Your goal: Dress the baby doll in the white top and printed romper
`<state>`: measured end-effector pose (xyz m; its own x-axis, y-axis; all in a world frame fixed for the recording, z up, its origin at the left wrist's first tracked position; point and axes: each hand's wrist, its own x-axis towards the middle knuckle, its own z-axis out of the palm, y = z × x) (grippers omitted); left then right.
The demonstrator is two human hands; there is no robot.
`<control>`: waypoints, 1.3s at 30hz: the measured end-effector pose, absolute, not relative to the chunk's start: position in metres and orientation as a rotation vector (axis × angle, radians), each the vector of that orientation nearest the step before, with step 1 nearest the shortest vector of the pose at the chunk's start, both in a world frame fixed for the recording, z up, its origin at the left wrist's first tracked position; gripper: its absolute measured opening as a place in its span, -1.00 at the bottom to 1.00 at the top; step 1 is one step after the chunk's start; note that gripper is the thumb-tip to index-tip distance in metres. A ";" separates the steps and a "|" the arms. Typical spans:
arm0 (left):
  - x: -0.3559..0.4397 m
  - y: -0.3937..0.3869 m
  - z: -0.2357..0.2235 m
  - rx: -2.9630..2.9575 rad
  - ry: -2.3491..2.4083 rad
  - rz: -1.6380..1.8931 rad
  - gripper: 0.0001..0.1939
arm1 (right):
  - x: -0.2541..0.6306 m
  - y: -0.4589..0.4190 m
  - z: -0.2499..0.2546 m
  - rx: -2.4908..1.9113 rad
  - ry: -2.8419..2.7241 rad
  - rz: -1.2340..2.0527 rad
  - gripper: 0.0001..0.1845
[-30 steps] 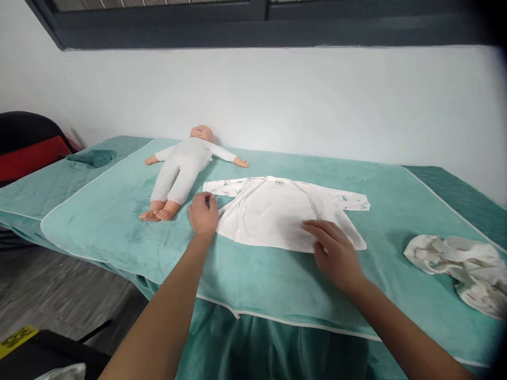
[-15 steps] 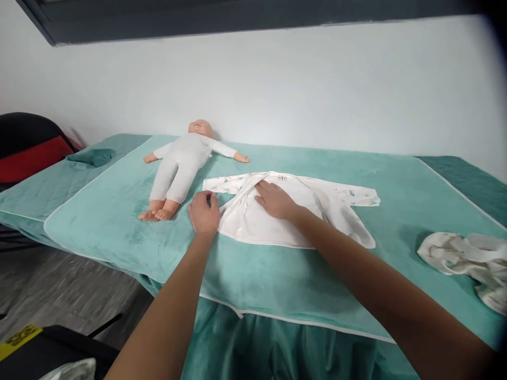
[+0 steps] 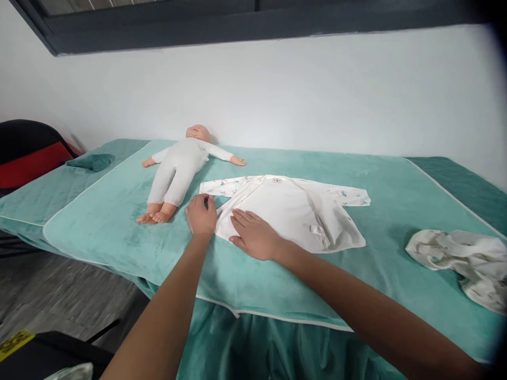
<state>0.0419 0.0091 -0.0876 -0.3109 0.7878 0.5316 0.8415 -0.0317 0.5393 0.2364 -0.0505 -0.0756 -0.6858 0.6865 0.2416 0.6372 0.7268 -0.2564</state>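
Shifted to the shirt's (image 3: 289,214) hem, the right hand (image 3: 255,236) lies flat, left hand (image 3: 202,215) curled, grip unclear, mat (image 3: 390,221) stretching rightward.

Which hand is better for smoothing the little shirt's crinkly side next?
Probably the right hand: its fingers lie flat across the shirt, nearer the crinkly side. The left hand is curled by the opposite edge.

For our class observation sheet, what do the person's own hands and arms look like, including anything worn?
The left hand and right hand are ungloved. The left forearm and right forearm are bare where they show; no sleeve, watch or bracelet is visible. The fingers show no ring; finer details are too small to tell.
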 end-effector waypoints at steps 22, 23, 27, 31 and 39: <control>0.039 0.009 -0.088 -1.820 -2.155 -1.319 -0.79 | 0.314 0.025 -0.082 -1.929 -2.168 0.127 -0.22; 0.039 0.009 -0.087 -1.820 -2.151 -1.328 -0.79 | 0.320 0.026 -0.083 -1.949 -2.155 0.121 -0.22; 0.039 0.008 -0.087 -1.829 -2.170 -1.314 -0.78 | 0.341 0.028 -0.085 -1.994 -2.124 0.104 -0.21; 0.038 0.006 -0.085 -1.834 -2.229 -1.250 -0.74 | 0.352 0.030 -0.086 -2.018 -2.105 0.120 -0.23; 0.039 0.005 -0.084 -1.836 -2.237 -1.209 -0.71 | 0.345 0.017 -0.086 -2.074 -2.129 0.040 -0.23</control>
